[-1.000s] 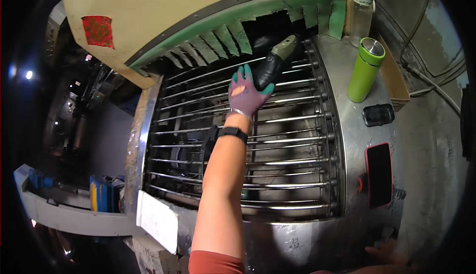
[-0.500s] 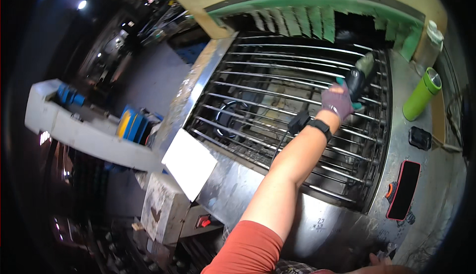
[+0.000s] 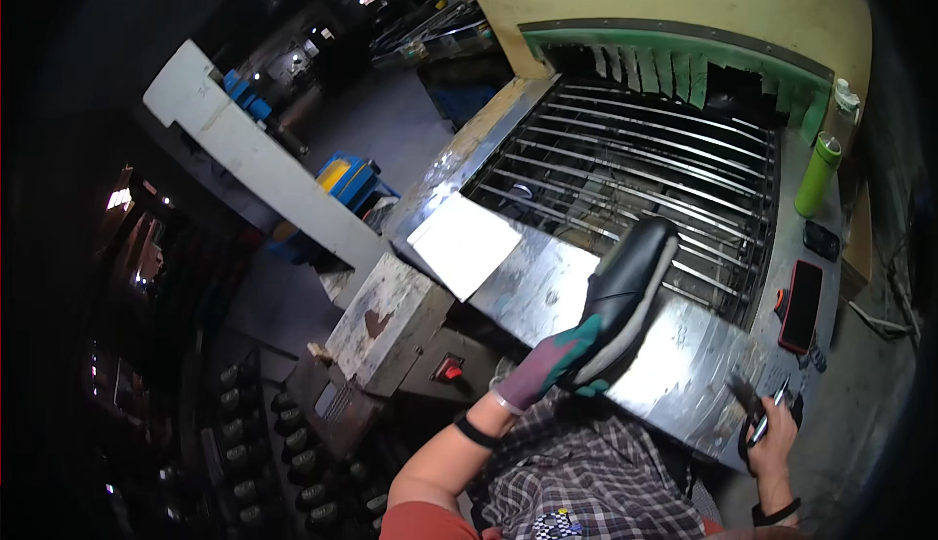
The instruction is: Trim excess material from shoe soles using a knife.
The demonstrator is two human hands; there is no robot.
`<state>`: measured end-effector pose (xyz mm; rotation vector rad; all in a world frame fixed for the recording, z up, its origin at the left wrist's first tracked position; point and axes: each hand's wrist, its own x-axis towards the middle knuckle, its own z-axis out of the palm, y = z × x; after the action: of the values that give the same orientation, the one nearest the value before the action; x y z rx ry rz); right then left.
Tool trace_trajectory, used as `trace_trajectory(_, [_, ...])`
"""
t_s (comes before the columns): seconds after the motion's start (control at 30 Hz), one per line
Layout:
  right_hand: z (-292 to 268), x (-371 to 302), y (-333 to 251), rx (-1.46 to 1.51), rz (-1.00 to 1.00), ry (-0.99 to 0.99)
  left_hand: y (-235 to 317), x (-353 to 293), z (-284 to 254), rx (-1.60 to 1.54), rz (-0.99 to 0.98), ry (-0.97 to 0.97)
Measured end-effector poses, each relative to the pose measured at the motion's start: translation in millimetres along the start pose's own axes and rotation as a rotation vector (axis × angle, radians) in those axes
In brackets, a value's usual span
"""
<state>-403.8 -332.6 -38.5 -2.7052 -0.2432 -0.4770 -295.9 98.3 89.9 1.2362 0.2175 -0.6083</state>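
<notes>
A black shoe with a grey sole (image 3: 630,291) is in my left hand (image 3: 557,364), which wears a purple and green glove. The hand grips one end of the shoe, and its other end points up and away over the near bars. My bare right hand (image 3: 775,442) is closed around a slim silver pen-like tool (image 3: 769,415) at the near right corner of the metal table (image 3: 699,369). A dark, blurred thing (image 3: 745,395) shows just left of that hand; I cannot tell whether it is held.
Metal bars (image 3: 674,183) run toward an opening hung with green strips (image 3: 664,76). A white sheet (image 3: 467,245) lies at the table's left. Along the right edge are a green bottle (image 3: 817,176), a black case (image 3: 821,240) and a red-edged phone (image 3: 801,305). A red switch (image 3: 450,371) sits below.
My left hand has come back from the far right of the bars, bringing the black shoe close to my body. My right hand has risen into view with the silver tool. The view has shifted.
</notes>
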Motion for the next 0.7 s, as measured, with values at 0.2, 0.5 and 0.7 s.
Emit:
trace_trajectory(0.2, [-23.2, 43.6, -70.2, 0.267, -0.12, -0.065, -84.5, -121.4, -24.2, -0.469, 0.031, 0.043])
trace_trajectory(0.5, [30.4, 28.4, -248.4, 1.218, 0.031, -1.016, -215.6, -175.8, -45.1, -0.871, 0.057, 0.126])
trace_trajectory(0.7, [62.6, 8.2, -280.5, 1.427, 0.215, -1.333, -240.6, -181.4, -35.5, -0.861, 0.082, 0.159])
